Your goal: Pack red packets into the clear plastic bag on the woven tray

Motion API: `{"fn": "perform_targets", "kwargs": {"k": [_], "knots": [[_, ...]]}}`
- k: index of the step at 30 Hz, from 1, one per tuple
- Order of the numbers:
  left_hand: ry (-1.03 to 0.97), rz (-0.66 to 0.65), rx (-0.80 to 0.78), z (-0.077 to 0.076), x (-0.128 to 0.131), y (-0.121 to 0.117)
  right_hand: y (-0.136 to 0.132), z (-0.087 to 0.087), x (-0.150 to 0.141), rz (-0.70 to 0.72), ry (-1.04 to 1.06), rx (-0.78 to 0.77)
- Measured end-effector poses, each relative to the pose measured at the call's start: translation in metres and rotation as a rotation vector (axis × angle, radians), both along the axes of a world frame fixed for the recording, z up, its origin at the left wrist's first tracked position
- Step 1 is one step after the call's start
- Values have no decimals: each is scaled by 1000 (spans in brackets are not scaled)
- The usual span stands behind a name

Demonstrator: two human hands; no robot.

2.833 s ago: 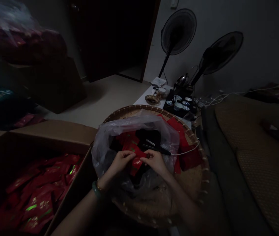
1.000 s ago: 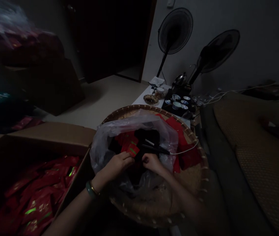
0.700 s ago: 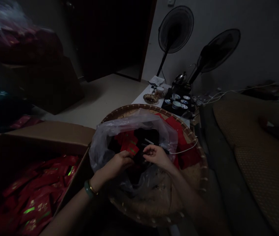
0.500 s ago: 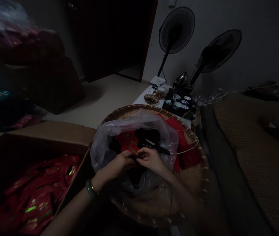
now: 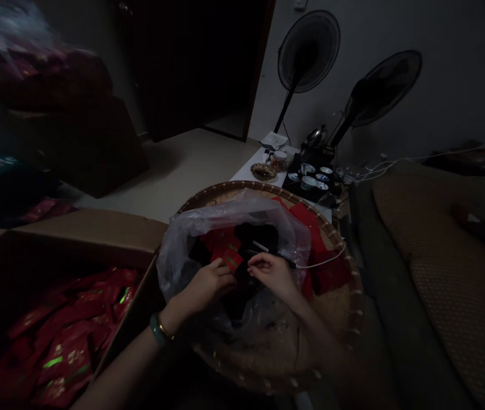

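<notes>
A clear plastic bag (image 5: 174,245) lies open on a round woven bamboo tray (image 5: 336,319). Dark, hard-to-read contents fill it, with red packets inside. Fingers closed, my left hand (image 5: 213,285) grips a small red packet (image 5: 233,257) with green stripes over the bag's mouth. Just to its right is my right hand (image 5: 271,276), its thumb and fingertips pinched together; whatever they hold is too small and dark to name. Behind the right hand lies a slim black device (image 5: 290,263) with a white cord, partly hidden. Flat red pieces (image 5: 317,233) rest on the tray's right side.
On the left, an open cardboard box (image 5: 93,228) holds many red packets (image 5: 72,347). Beyond the tray, a low table carries a black tea tray with cups (image 5: 308,182) and a small woven basket (image 5: 263,171). Two fans (image 5: 308,51) stand behind. A woven-mat seat (image 5: 451,273) is at right.
My hands have moved apart: the right one has drawn slightly right and up, away from the left. The red packet at my left fingers now shows more plainly.
</notes>
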State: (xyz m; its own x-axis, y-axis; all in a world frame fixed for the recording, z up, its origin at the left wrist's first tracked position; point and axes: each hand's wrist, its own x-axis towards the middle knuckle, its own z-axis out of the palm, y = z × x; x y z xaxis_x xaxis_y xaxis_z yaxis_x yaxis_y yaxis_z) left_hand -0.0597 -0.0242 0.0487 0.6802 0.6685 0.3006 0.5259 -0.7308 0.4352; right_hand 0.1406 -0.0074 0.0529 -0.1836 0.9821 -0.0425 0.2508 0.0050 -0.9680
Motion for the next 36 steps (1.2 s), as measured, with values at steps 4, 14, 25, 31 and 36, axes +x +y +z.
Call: {"fn": "perform_targets", "kwargs": {"k": [4,14,25,31,36], "knots": [[51,6,43,4,0,0,2,-3,15,-47,-170,107],[86,-23,32,12,3,-3,-16,10,-2,285,-495,333],[63,-63,-1,13,0,-6,-15,7,-1,162,-315,189],[56,-58,12,10,0,-8,-19,2,-4,160,-514,278],[52,-33,11,8,-2,-10,-19,9,1,276,-642,354]]}}
